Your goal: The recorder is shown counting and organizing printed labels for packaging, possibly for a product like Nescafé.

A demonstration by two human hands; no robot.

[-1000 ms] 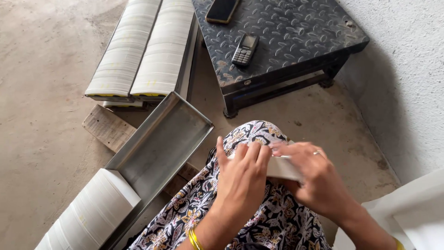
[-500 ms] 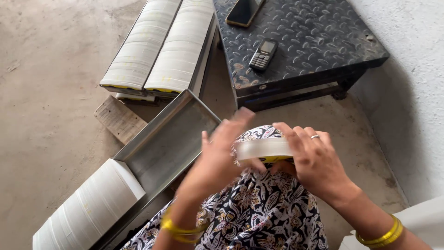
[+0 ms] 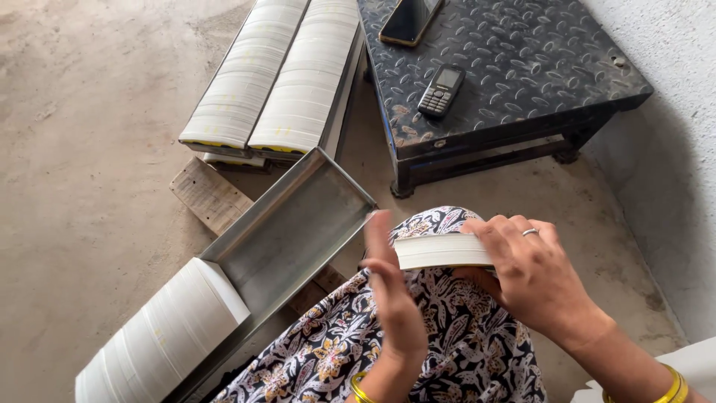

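Note:
My right hand (image 3: 533,276) grips a thick stack of white paper sheets (image 3: 440,251) over my knee, which is covered by patterned black-and-white cloth (image 3: 447,343). A ring shows on one finger of that hand. My left hand (image 3: 391,295) stands upright with its fingers flat against the left end of the stack. Gold bangles circle both wrists. Just left of my hands lies a long metal tray (image 3: 298,224), tilted on wood, with a row of white sheets (image 3: 160,336) packed in its near end.
Two long rows of stacked white sheets (image 3: 283,75) lie on the floor beyond the tray. A low black checker-plate platform (image 3: 514,67) carries a keypad phone (image 3: 441,89) and a smartphone (image 3: 409,19). A wooden plank (image 3: 212,195) sits under the tray. A grey wall (image 3: 671,172) stands on the right.
The stack was held up between both hands half a second ago; now it lies lower and level in my right hand, and my left hand has swung to its left end.

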